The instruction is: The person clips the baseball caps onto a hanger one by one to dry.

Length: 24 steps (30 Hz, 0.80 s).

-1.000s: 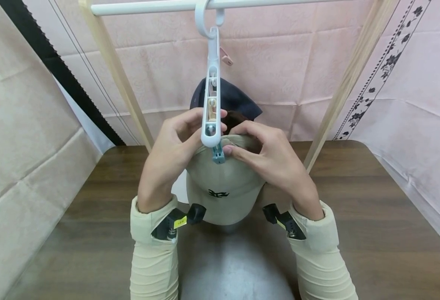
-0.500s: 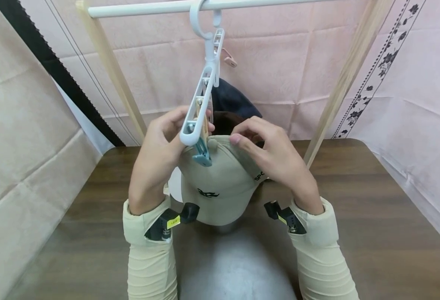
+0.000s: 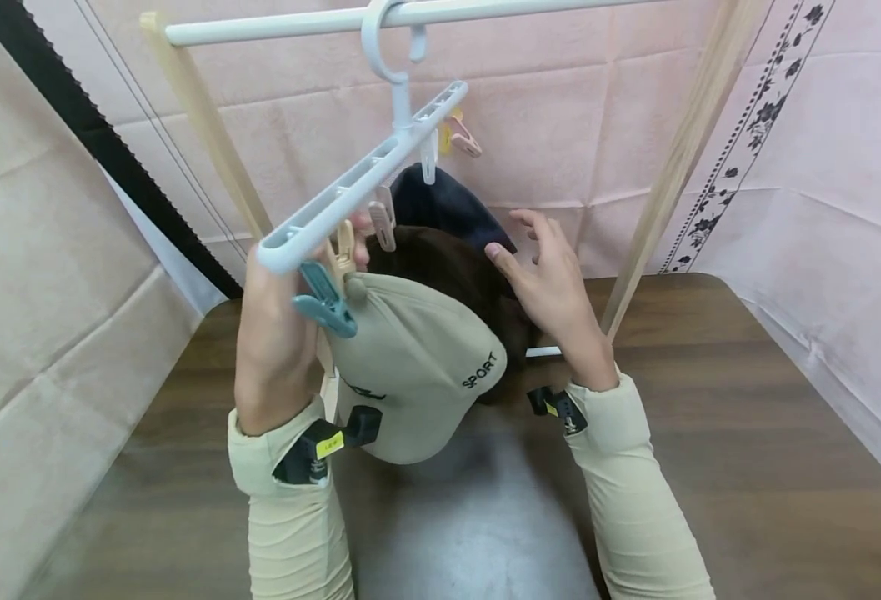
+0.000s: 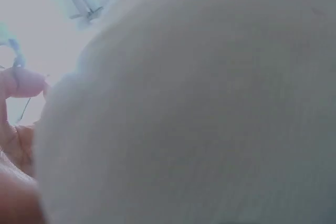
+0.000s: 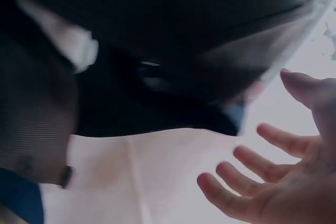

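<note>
A beige cap (image 3: 417, 358) with "SPORT" lettering hangs by its crown from a teal clothespin (image 3: 325, 302) near the front end of a light-blue hanger (image 3: 365, 179). My left hand (image 3: 271, 333), partly hidden behind the hanger's end, pinches a tan clothespin (image 3: 344, 248) just beside the teal one. Behind the beige cap hangs a dark brown cap (image 3: 440, 250), and farther back a navy cap (image 3: 440, 200). My right hand (image 3: 556, 287) is off to the right of the caps, holding nothing, with its fingers spread in the right wrist view. The beige cap fills most of the left wrist view.
The hanger hooks over a white rail (image 3: 260, 32) between wooden posts (image 3: 673, 158). Pink (image 3: 382, 218), white (image 3: 428, 157) and yellow (image 3: 445, 136) clothespins hang along it. Below is a brown wooden table (image 3: 710, 400), with pink cloth (image 3: 545, 125) behind.
The hanger has swung from nearly end-on to slanting, its front end moving left with the left hand and beige cap. The right hand has left the beige cap and moved right, toward the back.
</note>
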### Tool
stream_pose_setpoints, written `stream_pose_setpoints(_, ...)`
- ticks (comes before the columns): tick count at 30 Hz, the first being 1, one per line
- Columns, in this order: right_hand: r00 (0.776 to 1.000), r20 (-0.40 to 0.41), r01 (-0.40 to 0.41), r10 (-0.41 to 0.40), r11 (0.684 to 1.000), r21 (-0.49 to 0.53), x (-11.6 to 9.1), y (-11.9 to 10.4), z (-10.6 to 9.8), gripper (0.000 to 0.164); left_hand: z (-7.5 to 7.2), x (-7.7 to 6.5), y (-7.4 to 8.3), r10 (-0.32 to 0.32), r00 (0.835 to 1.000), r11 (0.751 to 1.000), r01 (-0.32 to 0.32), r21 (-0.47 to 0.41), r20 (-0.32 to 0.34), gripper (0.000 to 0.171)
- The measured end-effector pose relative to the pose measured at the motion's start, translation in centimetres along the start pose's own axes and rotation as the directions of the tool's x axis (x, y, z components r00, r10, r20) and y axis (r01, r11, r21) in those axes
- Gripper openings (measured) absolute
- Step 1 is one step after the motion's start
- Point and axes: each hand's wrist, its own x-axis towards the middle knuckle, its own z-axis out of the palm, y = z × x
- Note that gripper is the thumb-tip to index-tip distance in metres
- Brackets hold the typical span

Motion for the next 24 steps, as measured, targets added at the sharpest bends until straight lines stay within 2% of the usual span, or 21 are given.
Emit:
stream_pose_setpoints(3,1.000,0.000,-0.025,0.025,1.000,0.018,0.4,1.3,0.8,0.065,-0.1,0.2,-0.1,0.030,0.999,0.995,-0.031,-0.100,-0.019,0.024)
stream_pose_setpoints(6,0.999,0.010,-0.046,0.046,0.995,0.088,0.7,2.5,1.6,0.067,0.0,0.3,-0.2,0.025,0.999,0.985,-0.032,-0.169,-0.043,0.024)
stream_pose_setpoints(9,0.999,0.015,-0.051,0.049,0.985,0.166,0.8,3.3,2.1,0.061,-0.1,0.3,-0.2,0.002,0.999,0.971,-0.014,-0.240,-0.050,0.029)
stream_pose_setpoints(11,0.999,0.011,-0.043,0.042,0.983,0.176,0.8,3.5,2.3,0.052,-0.3,0.2,-0.2,-0.020,0.999,0.957,0.006,-0.291,-0.046,0.032)
stream_pose_setpoints(13,0.999,0.011,-0.035,0.034,0.987,0.155,0.8,3.4,2.3,0.042,-0.5,0.2,-0.2,-0.038,0.999,0.947,0.025,-0.322,-0.036,0.034)
stream_pose_setpoints(17,0.999,0.045,-0.018,0.016,0.998,0.057,0.8,3.0,2.1,0.034,-1.0,0.3,-0.2,-0.047,0.999,0.945,0.039,-0.325,-0.019,0.034)
stream_pose_setpoints(24,0.986,0.165,0.001,0.011,0.997,-0.075,0.4,1.4,0.7,0.025,-1.6,0.4,-0.2,-0.003,1.000,0.964,0.007,-0.265,0.017,0.026)
